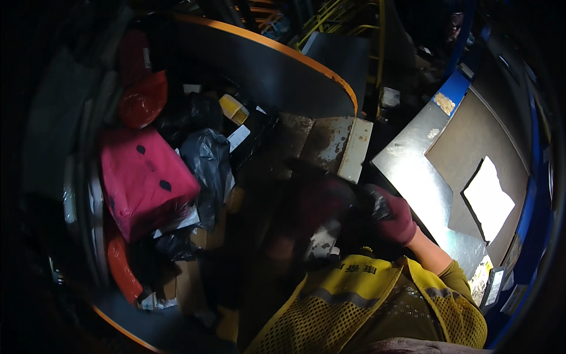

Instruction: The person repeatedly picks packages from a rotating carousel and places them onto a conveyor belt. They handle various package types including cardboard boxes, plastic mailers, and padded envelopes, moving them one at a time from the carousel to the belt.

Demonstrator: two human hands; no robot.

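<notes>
My right hand (pixel 398 221), in a maroon glove, is closed on a shiny black plastic package (pixel 377 203) at the lower middle right, in front of the yellow mesh vest that I wear. My left hand (pixel 312 206), also in a dark maroon glove, is a dark smear of motion beside it, so its fingers are unclear. A blurred whitish object (pixel 324 239) shows just below it; whether it is held is unclear. Past my hands is a worn, stained metal plate (pixel 324 138).
An orange-edged bin (pixel 247 56) on the left holds several parcels, among them a pink package (pixel 147 183), a red bag (pixel 141 100) and black bags (pixel 206 171). A metal and brown sorting surface (pixel 407 171) with a white sheet (pixel 488 197) stands right. Yellow railings (pixel 336 23) are behind.
</notes>
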